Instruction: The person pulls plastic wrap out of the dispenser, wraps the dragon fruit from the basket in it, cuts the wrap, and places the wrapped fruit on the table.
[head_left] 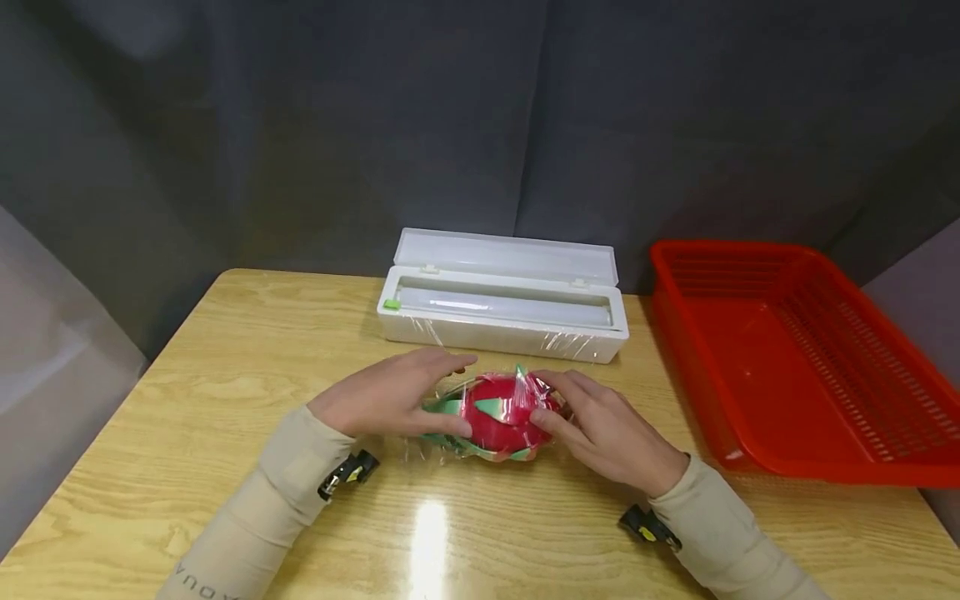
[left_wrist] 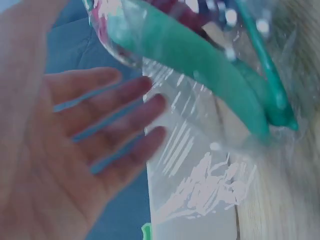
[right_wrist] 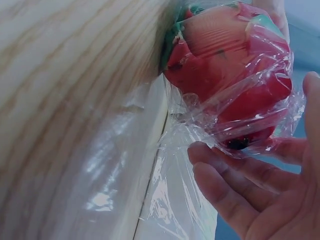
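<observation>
A dragon fruit (head_left: pixel 501 422), red with green scales, lies on the table wrapped in clear plastic film. My left hand (head_left: pixel 401 396) is at its green-tipped end, thumb over the fruit's near side in the head view. In the left wrist view the fingers of the left hand (left_wrist: pixel 110 120) are spread, with nothing between them. My right hand (head_left: pixel 600 425) is at the other end. There, in the right wrist view, the slightly bent fingers (right_wrist: pixel 250 175) meet the film under the red fruit (right_wrist: pixel 230 75), with the thumb apart from it.
Behind the fruit stands a white cling film box (head_left: pixel 502 333), lid (head_left: pixel 506 257) raised, a roll (head_left: pixel 510 308) inside and a green slider (head_left: pixel 392 305) at its left end. Film hangs over its front. A red plastic basket (head_left: pixel 697 400) stands at the right of the wooden table (head_left: pixel 300 517).
</observation>
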